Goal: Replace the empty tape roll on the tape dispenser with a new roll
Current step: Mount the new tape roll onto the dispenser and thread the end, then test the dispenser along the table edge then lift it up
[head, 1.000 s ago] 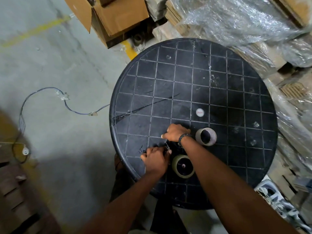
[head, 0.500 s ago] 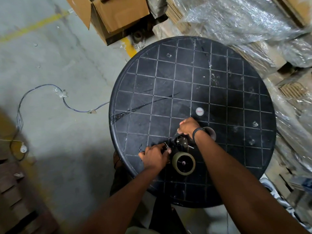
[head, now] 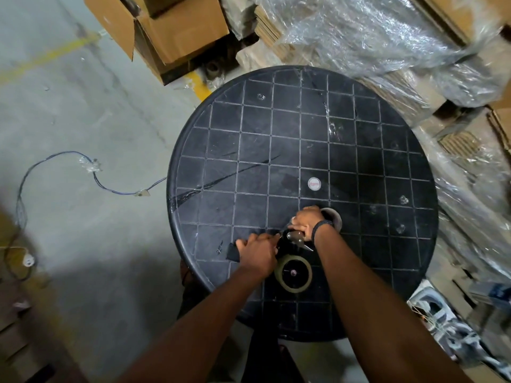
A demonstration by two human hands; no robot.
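Observation:
The black tape dispenser [head: 290,246] lies flat on the round black table [head: 359,150], near its front edge. A tan tape roll [head: 293,273] sits on the dispenser's hub. My left hand [head: 258,252] is closed around the dispenser's black handle [head: 231,253]. My right hand [head: 305,221] is closed at the dispenser's front, just above its metal roller [head: 294,235], pinching what looks like the tape's loose end. A pale cardboard core [head: 336,218] lies on the table just behind my right wrist, mostly hidden by it.
A small white round cap [head: 313,184] lies near the table's middle. Cardboard boxes [head: 177,31] stand beyond the table, and plastic-wrapped stacks [head: 387,37] crowd its far and right sides. A thin cable [head: 96,178] trails over the concrete floor at left.
My right hand has shifted rightwards from beside my left hand to the dispenser's front, now covering most of the pale core. My left hand stays on the handle.

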